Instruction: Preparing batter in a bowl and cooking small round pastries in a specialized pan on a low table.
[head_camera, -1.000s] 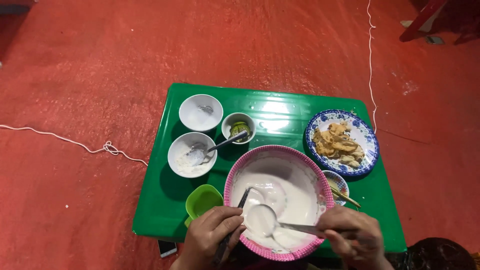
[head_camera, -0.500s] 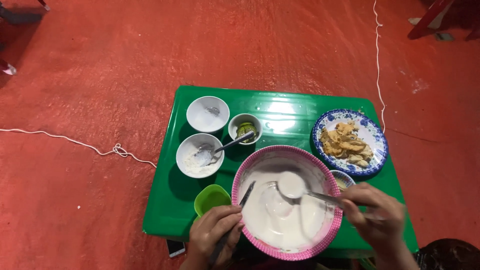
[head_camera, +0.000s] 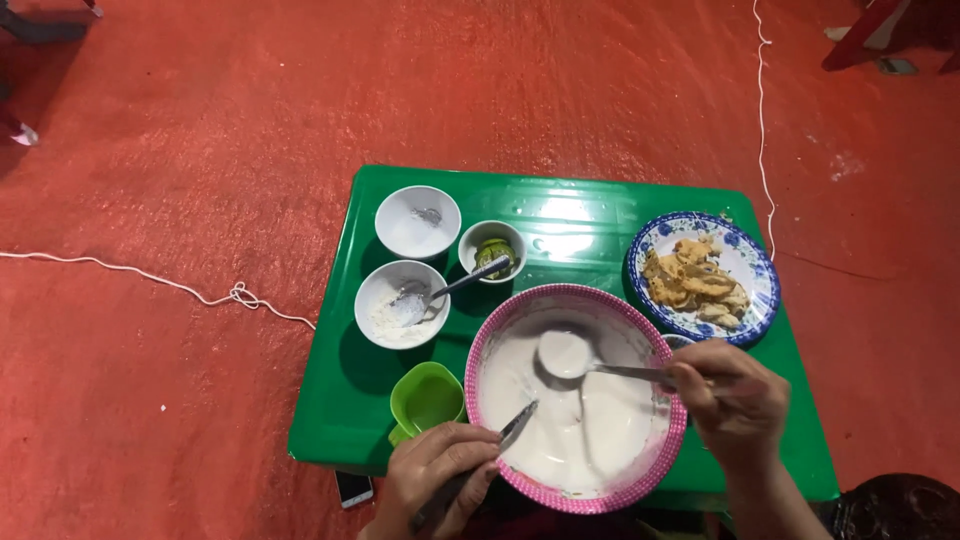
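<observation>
Hands work at the pink bowl (head_camera: 575, 400) of white batter on the green table (head_camera: 600, 215). Left hand (head_camera: 440, 475) pinches a utensil (head_camera: 518, 428) at the bowl's near rim; right hand (head_camera: 735, 395) grips a ladle (head_camera: 570, 355) over the batter. Beyond the bowl sit three small bowls, with a blue plate (head_camera: 745, 265) beyond-right.

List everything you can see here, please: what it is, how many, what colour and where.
Table: one, green, low, on the red floor.
Large bowl: one, pink-rimmed, holding white batter, at the table's near edge.
Ladle: one, metal, coated white, in the batter.
Small bowls: three, white, far left; one holds a spoon.
Cup: one, green, left of the large bowl.
Plate: one, blue-patterned, with fried pieces, on the right.
Cord: white, lying on the floor.
Left hand: holds a metal utensil at the bowl's rim.
Right hand: grips the ladle's handle.
</observation>
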